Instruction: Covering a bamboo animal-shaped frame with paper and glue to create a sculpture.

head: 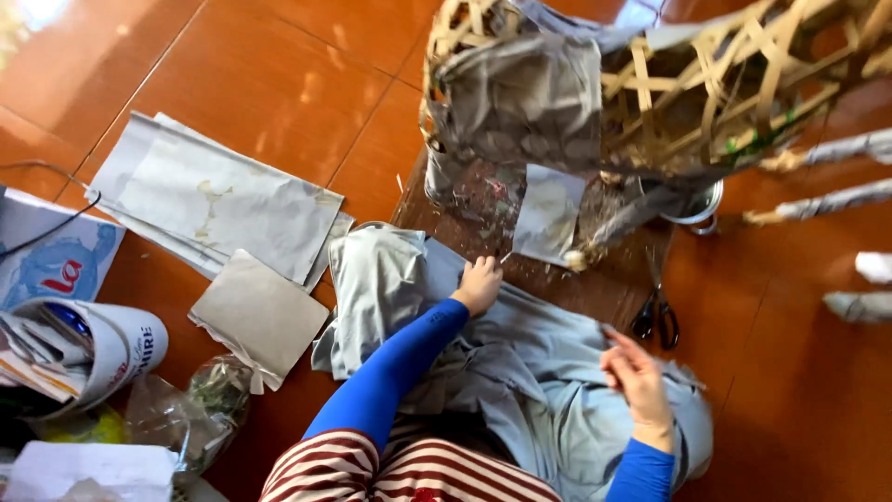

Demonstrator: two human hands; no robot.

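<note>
Big woven bamboo frame [706, 74], partly papered, looms over the brown board [465, 200], with grey cloth [520, 372] spread across the lap below. Left hand [479, 284] presses down on the cloth's top edge, fingers curled; right hand [636, 376] hovers open above the cloth, empty, scissors [656, 316] just beside it.

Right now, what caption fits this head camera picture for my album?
Left hand rests on grey cloth, right hand lifted open, black scissors nearby, beneath a paper-covered woven bamboo frame.

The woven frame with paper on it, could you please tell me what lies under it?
Under the woven frame a brown board shows, with a paper scrap and a metal bowl, mostly covered.
</note>
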